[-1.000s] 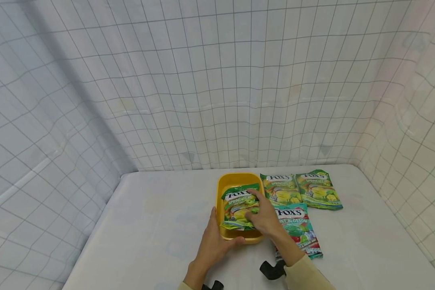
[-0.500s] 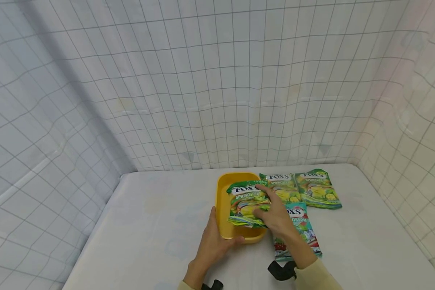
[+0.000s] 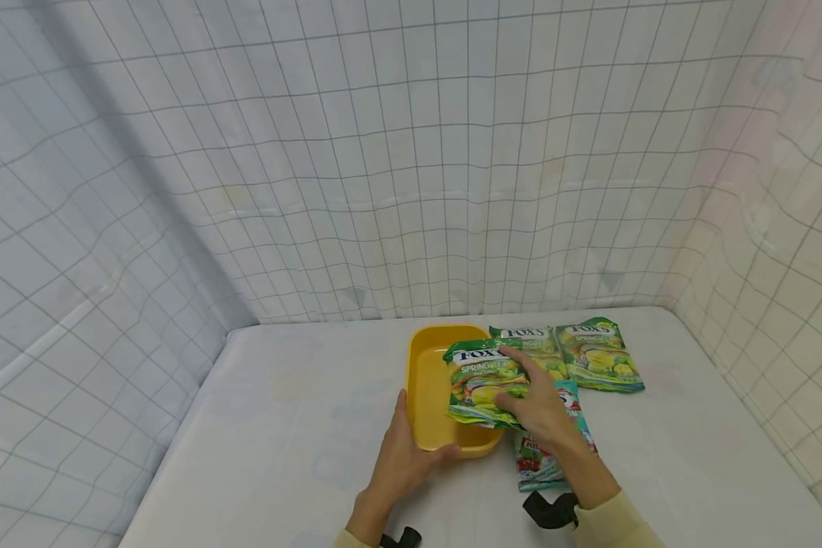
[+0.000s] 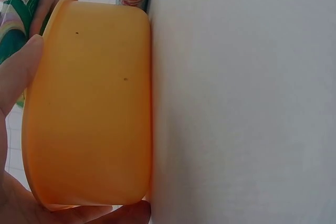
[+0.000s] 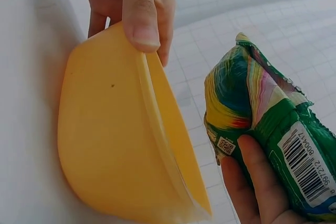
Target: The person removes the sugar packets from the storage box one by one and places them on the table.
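Note:
My left hand (image 3: 406, 460) holds the yellow plastic tub (image 3: 425, 380) at its near left corner. In the right wrist view the left thumb (image 5: 144, 32) lies over the tub's rim, with fingers along the outer wall. My right hand (image 3: 541, 403) grips a green Fox's Spring Tea candy bag (image 3: 482, 384) by its right side, thumb on the front and fingers behind. This bag overlaps the tub's right half in the head view, and the right wrist view shows it above rim level, apart from the tub. The visible part of the tub's inside is bare.
Two more green candy bags (image 3: 599, 361) lie flat right of the tub, the nearer one partly covered by the held bag. A teal candy bag (image 3: 541, 472) lies in front of them, partly under my right forearm. A grid-patterned white sheet (image 3: 425, 190) hangs behind the table.
My right hand has lifted the green candy bag from inside the tub and carried it to the right. My left hand and the tub have hardly moved.

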`<state>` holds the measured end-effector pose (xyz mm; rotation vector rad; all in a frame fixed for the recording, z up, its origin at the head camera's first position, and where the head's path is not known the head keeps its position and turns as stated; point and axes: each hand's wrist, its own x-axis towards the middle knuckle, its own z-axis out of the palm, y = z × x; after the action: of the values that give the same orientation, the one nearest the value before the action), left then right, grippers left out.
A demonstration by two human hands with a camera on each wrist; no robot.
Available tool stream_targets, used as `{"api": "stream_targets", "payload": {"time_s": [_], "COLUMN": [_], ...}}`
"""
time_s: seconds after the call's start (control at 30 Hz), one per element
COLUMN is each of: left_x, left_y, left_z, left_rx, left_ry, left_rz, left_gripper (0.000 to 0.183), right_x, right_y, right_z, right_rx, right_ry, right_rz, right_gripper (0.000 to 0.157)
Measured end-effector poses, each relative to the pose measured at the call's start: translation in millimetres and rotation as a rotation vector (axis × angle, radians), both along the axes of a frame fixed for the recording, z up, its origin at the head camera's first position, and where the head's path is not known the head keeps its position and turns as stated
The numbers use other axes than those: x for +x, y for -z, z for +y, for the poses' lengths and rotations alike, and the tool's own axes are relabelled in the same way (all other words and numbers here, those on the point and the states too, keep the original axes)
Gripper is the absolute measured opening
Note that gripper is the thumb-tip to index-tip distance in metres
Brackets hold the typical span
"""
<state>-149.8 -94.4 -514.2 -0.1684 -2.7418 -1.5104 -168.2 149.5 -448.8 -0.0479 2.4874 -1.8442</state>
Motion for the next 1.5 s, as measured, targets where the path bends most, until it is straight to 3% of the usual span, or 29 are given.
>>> {"api": "stream_targets", "payload": {"time_s": [0.33,0.6,0.97,1.5], "left_x": [-0.4,-0.8,-0.7,-0.5], "left_y": [1.2,0.5,1.7,-0.4], "left_z": [-0.7,-1.4,-1.5,-1.8], "left_rx": [0.0,0.013,0.022,0.071], "left_ry": [-0.001,0.017,0.025,0.041], "left_rz": [0.012,0.019,0.036,0.056], "left_gripper": [0.134,0.133,0.133,0.132], "right_x": [4.3,6.8,11.4,19.5], "right_y": [3.0,5.2,6.9,12.3], "right_z": [23.9,36.2,56.2,97.6], "right_rx": [0.002,0.048,0.04,-0.18], "right_ry": [0.012,0.041,0.017,-0.047], "right_rz": [-0.048,-0.047,-0.013,-0.024], "right_gripper": [0.077,0.08,0.087,0.092]}}
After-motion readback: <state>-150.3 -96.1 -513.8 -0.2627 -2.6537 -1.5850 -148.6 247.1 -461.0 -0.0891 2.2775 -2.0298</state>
